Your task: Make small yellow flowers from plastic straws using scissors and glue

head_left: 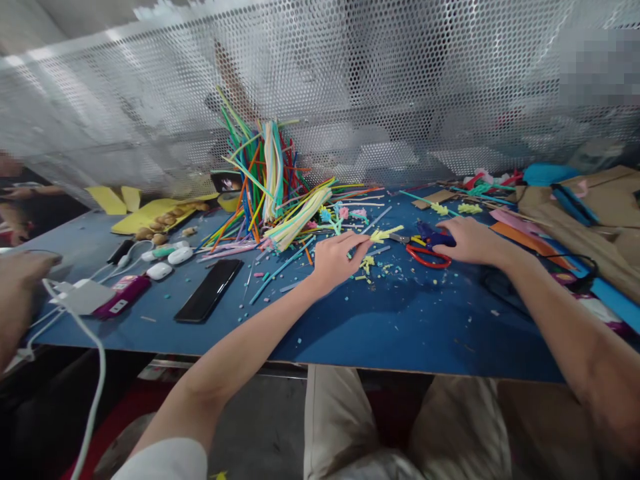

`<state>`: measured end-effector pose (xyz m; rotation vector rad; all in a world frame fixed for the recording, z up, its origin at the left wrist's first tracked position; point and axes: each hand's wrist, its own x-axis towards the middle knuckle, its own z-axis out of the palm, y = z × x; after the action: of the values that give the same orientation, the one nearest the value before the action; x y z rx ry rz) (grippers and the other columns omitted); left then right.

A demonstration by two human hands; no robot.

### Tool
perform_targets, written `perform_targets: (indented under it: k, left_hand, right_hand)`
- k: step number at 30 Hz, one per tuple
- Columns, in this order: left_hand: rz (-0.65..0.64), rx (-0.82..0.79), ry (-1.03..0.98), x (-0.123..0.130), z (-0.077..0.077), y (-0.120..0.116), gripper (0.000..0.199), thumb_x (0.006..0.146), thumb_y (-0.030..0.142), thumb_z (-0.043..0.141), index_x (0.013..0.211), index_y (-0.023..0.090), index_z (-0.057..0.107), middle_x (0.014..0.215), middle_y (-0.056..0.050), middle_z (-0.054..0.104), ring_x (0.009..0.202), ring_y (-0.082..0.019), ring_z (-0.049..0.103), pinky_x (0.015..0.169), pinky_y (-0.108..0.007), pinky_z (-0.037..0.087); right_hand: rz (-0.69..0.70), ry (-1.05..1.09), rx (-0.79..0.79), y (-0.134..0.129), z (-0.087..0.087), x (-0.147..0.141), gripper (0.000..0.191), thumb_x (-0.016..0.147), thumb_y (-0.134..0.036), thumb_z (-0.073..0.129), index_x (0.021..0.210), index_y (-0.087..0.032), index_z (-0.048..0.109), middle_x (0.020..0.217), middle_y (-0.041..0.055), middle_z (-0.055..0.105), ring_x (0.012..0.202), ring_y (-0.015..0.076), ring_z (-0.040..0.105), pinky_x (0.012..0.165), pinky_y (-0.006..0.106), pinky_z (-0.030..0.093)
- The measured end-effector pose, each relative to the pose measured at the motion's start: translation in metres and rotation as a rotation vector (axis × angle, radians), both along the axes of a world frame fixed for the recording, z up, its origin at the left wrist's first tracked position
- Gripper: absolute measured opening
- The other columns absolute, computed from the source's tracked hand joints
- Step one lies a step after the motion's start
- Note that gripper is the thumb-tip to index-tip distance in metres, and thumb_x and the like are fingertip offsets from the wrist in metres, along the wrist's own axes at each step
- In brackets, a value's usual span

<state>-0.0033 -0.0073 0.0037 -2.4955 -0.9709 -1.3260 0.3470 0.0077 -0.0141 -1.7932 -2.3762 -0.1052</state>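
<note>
Working at blue table [340,340], backed by perforated panel [380,107]; judged mid-trimming. Off right, brown cardboard [607,190]. At back, left of centre, tall heap of coloured fuzzy stems [273,173], crowding the area beyond left hand [337,262]. Pinching with that hand, fingertips together; gripping handles with right hand [473,240], fingers partly hidden. Near left edge, another person's hand [20,287], well apart. Black phone [210,290] left of left forearm, out of the way. In right hand, red-handled scissors [412,252], blades pointing left. In left hand, near table centre, yellow fuzzy piece [386,235], right by blade tips; calls for steady pinch, blades lined up, fingertips clear. Just below, loose clippings [367,267], likely to hide small offcuts.
</note>
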Motion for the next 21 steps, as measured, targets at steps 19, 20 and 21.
perform_targets:
  k: [19,20,21]
  left_hand:
    - [0.016,-0.010,0.001,0.000,-0.002,0.001,0.019,0.098,0.034,0.063,0.097,0.022,0.078,0.088,-0.002,0.078,0.066,-0.009,0.068,0.059,-0.022,0.043]
    - [0.015,-0.011,0.001,0.000,-0.002,0.001,0.020,0.098,0.034,0.063,0.097,0.022,0.078,0.088,-0.002,0.078,0.066,-0.009,0.068,0.059,-0.022,0.043]
    - [0.013,-0.013,0.002,0.000,-0.002,0.001,0.020,0.098,0.034,0.063,0.097,0.022,0.078,0.088,-0.002,0.078,0.066,-0.009,0.068,0.059,-0.022,0.043]
  right_hand:
    - [-0.197,0.022,-0.090,-0.006,0.011,-0.015,0.071,0.083,-0.068,0.055,0.124,-0.012,0.063,0.128,0.0198,0.067,0.109,0.0376,0.064,0.087,0.047,0.049]
    - [-0.221,0.026,-0.077,-0.005,0.012,-0.012,0.072,0.083,-0.069,0.055,0.125,-0.011,0.062,0.128,0.0209,0.066,0.110,0.0382,0.064,0.086,0.046,0.049]
    - [-0.247,0.024,-0.065,-0.004,0.012,-0.008,0.074,0.083,-0.069,0.055,0.125,-0.010,0.062,0.128,0.0220,0.066,0.111,0.0393,0.063,0.086,0.046,0.049]
